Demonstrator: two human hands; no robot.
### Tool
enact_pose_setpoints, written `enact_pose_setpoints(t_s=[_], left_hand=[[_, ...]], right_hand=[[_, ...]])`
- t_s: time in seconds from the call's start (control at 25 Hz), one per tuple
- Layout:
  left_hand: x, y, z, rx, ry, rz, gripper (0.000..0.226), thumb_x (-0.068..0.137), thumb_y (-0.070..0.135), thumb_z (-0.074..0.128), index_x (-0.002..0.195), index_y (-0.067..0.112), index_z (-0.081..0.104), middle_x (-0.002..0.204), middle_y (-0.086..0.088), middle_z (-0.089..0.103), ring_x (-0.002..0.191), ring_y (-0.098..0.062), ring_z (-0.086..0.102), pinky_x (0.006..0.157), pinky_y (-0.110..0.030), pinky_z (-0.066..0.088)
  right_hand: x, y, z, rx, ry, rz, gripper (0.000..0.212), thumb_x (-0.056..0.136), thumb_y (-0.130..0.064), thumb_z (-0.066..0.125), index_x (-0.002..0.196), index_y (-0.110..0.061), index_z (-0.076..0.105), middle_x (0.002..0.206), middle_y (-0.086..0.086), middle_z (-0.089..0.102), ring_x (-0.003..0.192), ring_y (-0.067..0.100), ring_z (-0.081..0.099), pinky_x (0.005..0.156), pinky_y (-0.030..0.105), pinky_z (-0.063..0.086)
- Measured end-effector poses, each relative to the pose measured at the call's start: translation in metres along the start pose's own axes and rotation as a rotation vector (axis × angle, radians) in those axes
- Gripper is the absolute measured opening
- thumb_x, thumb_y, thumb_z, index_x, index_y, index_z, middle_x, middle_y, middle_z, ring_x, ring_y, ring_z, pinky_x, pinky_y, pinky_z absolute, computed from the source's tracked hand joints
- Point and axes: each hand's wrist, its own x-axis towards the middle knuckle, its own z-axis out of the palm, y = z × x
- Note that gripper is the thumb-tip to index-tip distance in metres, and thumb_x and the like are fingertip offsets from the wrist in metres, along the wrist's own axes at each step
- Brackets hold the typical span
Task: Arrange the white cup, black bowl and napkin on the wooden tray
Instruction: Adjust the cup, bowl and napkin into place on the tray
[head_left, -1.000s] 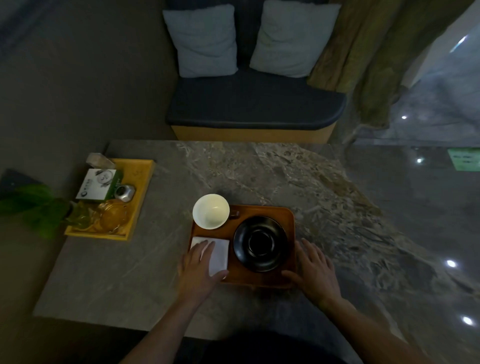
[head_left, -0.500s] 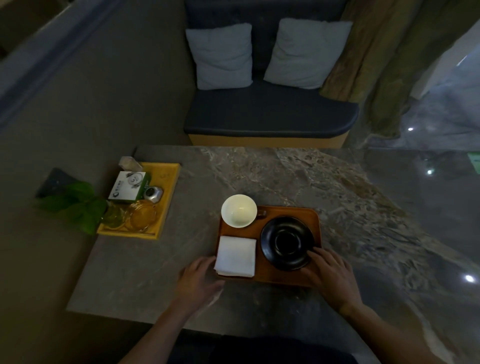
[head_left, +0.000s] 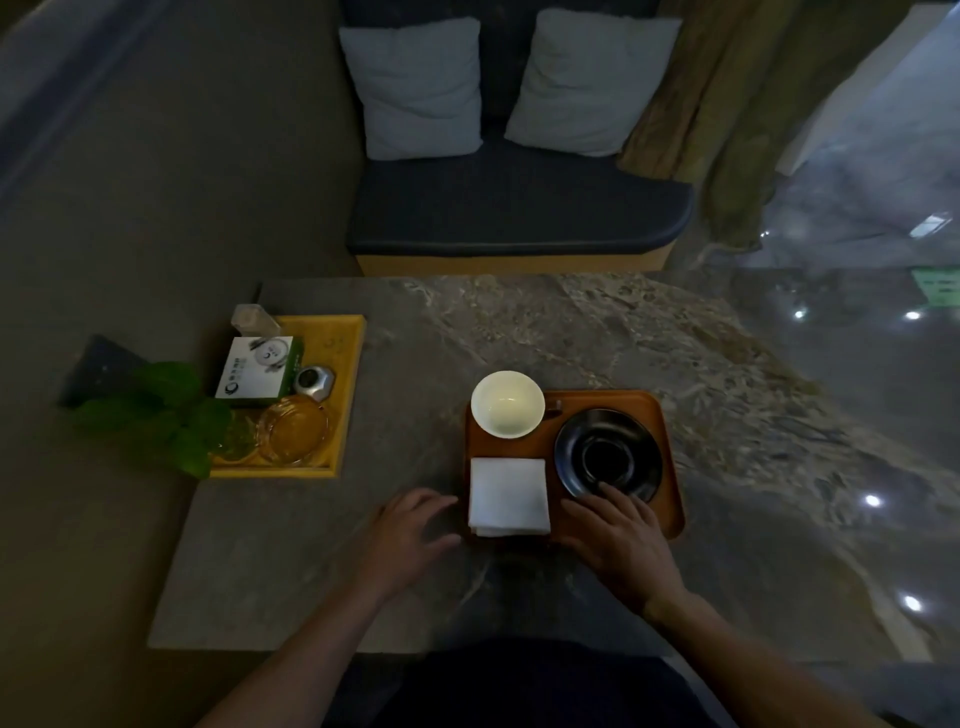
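Head view: left hand (head_left: 415, 525) has come off the napkin (head_left: 509, 496), fingers loosely spread and empty, right hand (head_left: 621, 535) fingertips touching black bowl (head_left: 608, 453) (white cup (head_left: 507, 404) behind) on wooden tray (head_left: 667, 499); arrangement looks nearly finished.

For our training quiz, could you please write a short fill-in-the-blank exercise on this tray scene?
1. The napkin lies on the wooden tray, on the near side of the white ____.
2. The right hand touches the rim of the black ____.
3. The left hand rests on the ____, beside the tray.

Missing words: cup; bowl; table
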Motion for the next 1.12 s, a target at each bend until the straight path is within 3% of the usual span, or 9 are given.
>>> enact_pose_setpoints(t_s=[0.24, 0.48, 0.76, 1.0, 1.12], left_hand=[[0.023, 0.005, 0.007, 0.084, -0.016, 0.136, 0.054, 0.085, 0.050, 0.064, 0.135, 0.035, 0.050, 0.151, 0.000, 0.036, 0.141, -0.022, 0.028, 0.114, -0.044, 0.027], [0.033, 0.008, 0.022, 0.156, -0.032, 0.208, 0.056, 0.085, 0.055, 0.061, 0.134, 0.030, 0.049, 0.148, -0.001, 0.038, 0.138, -0.022, 0.032, 0.112, -0.043, 0.032], [0.039, 0.008, 0.026, 0.207, 0.010, 0.237, 0.053, 0.084, 0.061, 0.054, 0.123, 0.026, 0.060, 0.138, -0.007, 0.051, 0.127, -0.029, 0.047, 0.102, -0.051, 0.043], [0.043, 0.005, 0.030, 0.243, 0.004, 0.235, 0.050, 0.082, 0.058, 0.061, 0.121, 0.026, 0.059, 0.135, -0.008, 0.053, 0.124, -0.029, 0.050, 0.099, -0.050, 0.045], [0.045, 0.006, 0.030, 0.247, 0.017, 0.238, 0.049, 0.080, 0.055, 0.063, 0.119, 0.026, 0.061, 0.133, -0.009, 0.055, 0.122, -0.031, 0.052, 0.098, -0.051, 0.045]], right_hand=[[0.015, -0.027, 0.011, -0.025, -0.034, -0.011, 0.059, 0.084, -0.046, 0.067, 0.139, -0.039, 0.046, 0.146, -0.002, 0.050, 0.141, 0.034, 0.036, 0.109, 0.056, 0.034], [0.031, -0.026, 0.025, -0.104, -0.125, -0.040, 0.067, 0.087, -0.050, 0.060, 0.145, -0.043, 0.027, 0.158, -0.001, 0.029, 0.147, 0.036, 0.016, 0.115, 0.057, 0.011], [0.041, -0.022, 0.022, -0.118, -0.138, -0.076, 0.057, 0.083, -0.045, 0.067, 0.136, -0.041, 0.044, 0.154, 0.005, 0.037, 0.144, 0.040, 0.025, 0.114, 0.061, 0.019], [0.048, -0.021, 0.019, -0.111, -0.140, -0.091, 0.055, 0.087, -0.046, 0.061, 0.139, -0.041, 0.042, 0.157, 0.005, 0.031, 0.146, 0.039, 0.019, 0.116, 0.062, 0.014], [0.047, -0.023, 0.018, -0.109, -0.148, -0.074, 0.056, 0.082, -0.045, 0.069, 0.134, -0.040, 0.049, 0.153, 0.006, 0.039, 0.143, 0.040, 0.028, 0.113, 0.063, 0.023]])
